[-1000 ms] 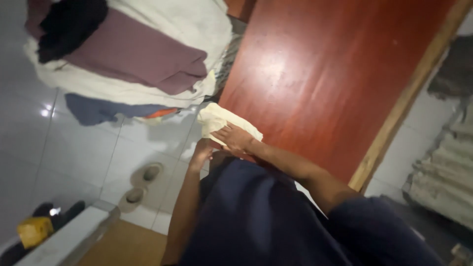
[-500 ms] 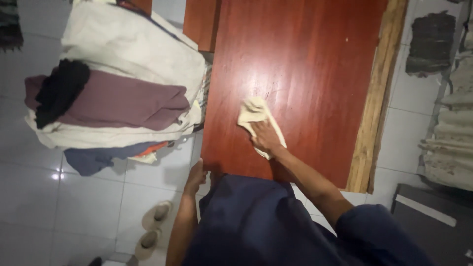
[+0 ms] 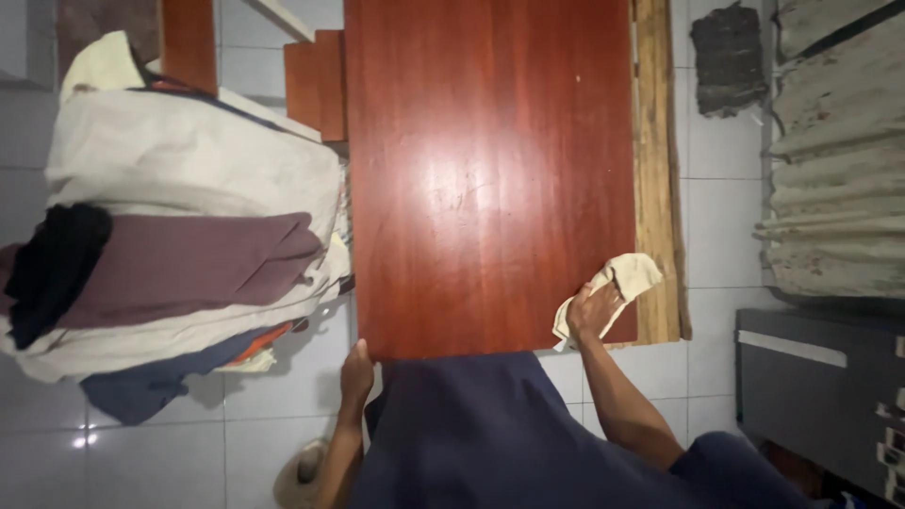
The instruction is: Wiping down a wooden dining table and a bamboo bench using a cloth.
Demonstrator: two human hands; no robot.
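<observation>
Right hand: the right hand (image 3: 592, 309) lies palm down on a pale yellow cloth (image 3: 617, 287), fingers curled over its bunched folds and pressing it to the bench
Cloth: at the near right corner of the red-brown bench (image 3: 490, 170), just beside the raw wooden strip (image 3: 657, 170) that runs along the right edge
Left hand: the left hand (image 3: 356, 370) rests at the near left corner of the bench (how far it is closed I cannot tell from this angle); nothing shows in it
Surroundings: a heaped laundry pile (image 3: 179, 245) of cream, maroon, black and navy fabrics stands just beside the left edge; smaller red-brown boards (image 3: 316, 85) stand behind it
Right side: a grey corrugated sheet (image 3: 834, 160) and a dark cabinet (image 3: 820, 386) lie apart from the bench across white floor tiles (image 3: 716, 236)
Floor: a pale sandal (image 3: 300, 476) lies below the left arm
Open room: the bench top beyond the cloth is bare and glossy, open to the far edge
</observation>
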